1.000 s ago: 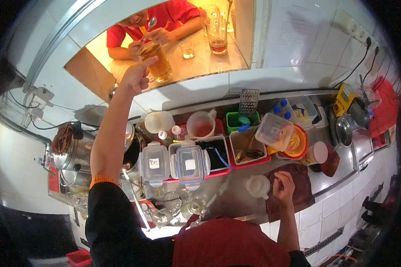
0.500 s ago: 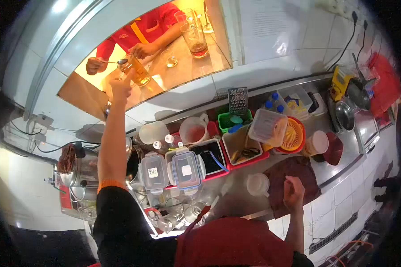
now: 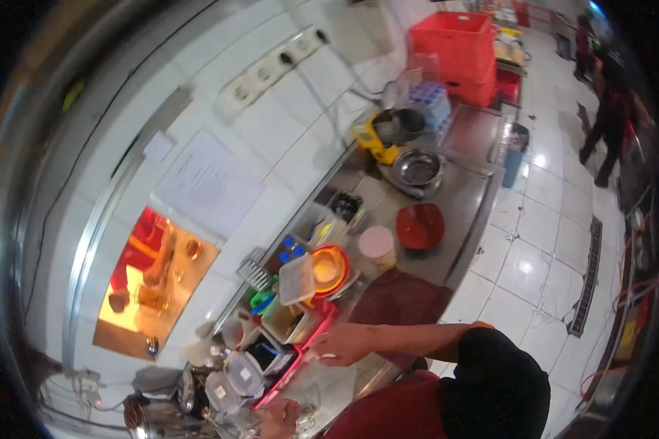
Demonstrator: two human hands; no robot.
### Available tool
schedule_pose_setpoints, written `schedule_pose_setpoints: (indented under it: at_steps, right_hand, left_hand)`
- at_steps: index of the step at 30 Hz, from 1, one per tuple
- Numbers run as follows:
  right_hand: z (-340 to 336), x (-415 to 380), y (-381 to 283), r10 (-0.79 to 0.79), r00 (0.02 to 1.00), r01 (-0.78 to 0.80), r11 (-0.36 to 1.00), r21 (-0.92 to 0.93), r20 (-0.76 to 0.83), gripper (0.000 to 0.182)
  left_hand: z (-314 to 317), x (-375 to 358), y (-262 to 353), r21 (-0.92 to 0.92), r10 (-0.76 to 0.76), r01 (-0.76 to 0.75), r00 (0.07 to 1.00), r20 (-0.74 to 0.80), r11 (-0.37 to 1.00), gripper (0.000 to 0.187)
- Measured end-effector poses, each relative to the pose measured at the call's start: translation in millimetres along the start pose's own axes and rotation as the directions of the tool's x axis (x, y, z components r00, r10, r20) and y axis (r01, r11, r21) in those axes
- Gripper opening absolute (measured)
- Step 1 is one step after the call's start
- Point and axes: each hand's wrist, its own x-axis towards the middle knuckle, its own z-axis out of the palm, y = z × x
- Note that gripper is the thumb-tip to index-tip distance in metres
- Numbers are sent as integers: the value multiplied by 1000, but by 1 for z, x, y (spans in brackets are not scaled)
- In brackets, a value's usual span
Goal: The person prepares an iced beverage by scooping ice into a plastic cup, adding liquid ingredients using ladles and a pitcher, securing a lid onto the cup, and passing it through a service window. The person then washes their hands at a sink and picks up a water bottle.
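My right hand (image 3: 342, 344) reaches across the counter beside the red tray (image 3: 282, 380). Its fingers are curled at a small whitish edge; what they hold is mostly hidden. At the bottom of the view my left hand (image 3: 280, 418) is blurred, close to clear glass mugs (image 3: 307, 410) and lidded plastic boxes (image 3: 245, 373). Its fingers are too smeared to read. Under my right forearm a dark red cloth (image 3: 399, 296) lies on the steel counter.
Along the wall stand an orange citrus juicer (image 3: 329, 269), a grater (image 3: 255, 271) and a pink-lidded tub (image 3: 377, 245). Farther off are a red bowl (image 3: 420, 225), a scale with a metal bowl (image 3: 419, 168) and red crates (image 3: 452, 51). Another person (image 3: 606, 110) stands at far right.
The view has swung right along the counter. My left hand has come back from the serving window to the glass mugs. My right hand has moved left off the cloth, toward the tray.
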Motion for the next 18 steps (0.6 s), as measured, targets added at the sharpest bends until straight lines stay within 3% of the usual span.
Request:
schedule_pose_setpoints:
  at_steps: [1,2,4,5,6,8,9,10,11,12,13,14,16,18]
  right_hand:
    - [-13,-4,-12,-28,999,29,999,-14,46,24]
    - [-26,-14,-25,-54,994,56,998,-26,94,23]
    - [-54,-43,-51,-64,998,65,998,-7,17,24]
    - [-68,-62,-63,71,997,-72,994,78,17,25]
    - [-81,-83,-72,206,978,-208,965,159,26,25]
    - [-97,-126,-83,245,969,-234,958,166,-43,25]
    - [-99,-147,-85,265,963,-250,949,189,-56,23]
    - [-103,-166,-89,283,956,-263,942,209,-75,22]
    - [-112,-187,-95,343,939,-342,931,126,17,29]
    - [-118,-210,-97,357,934,-356,927,120,17,29]
    - [-127,-234,-94,448,862,-464,886,11,238,33]
    - [-136,-259,-87,529,732,-535,837,-117,429,38]
    - [-137,-334,-47,530,692,-494,843,-214,490,47]
    - [-176,-397,-47,714,540,-575,700,-424,445,54]
  left_hand:
    - [4,1,18,-20,36,-38,995,-92,999,17]
    - [8,7,32,-11,59,-60,995,-81,998,17]
    - [15,26,63,33,-45,44,998,38,999,19]
    - [34,42,85,3,137,-139,972,-190,990,14]
    - [46,55,96,-1,161,-164,968,-191,986,14]
    - [67,77,122,-39,302,-306,950,-82,951,17]
    - [85,82,142,-72,354,-368,923,-149,927,16]
    - [97,94,162,-95,384,-387,922,-49,917,17]
    - [116,110,177,-127,415,-407,909,43,905,18]
    - [152,126,182,-145,493,-486,870,20,862,24]
    - [170,129,218,-415,409,-329,905,119,848,30]
    - [188,136,242,-425,421,-339,900,113,839,30]
    - [214,150,286,-366,341,-231,900,272,901,34]
    - [250,162,316,-410,355,-232,900,255,882,33]
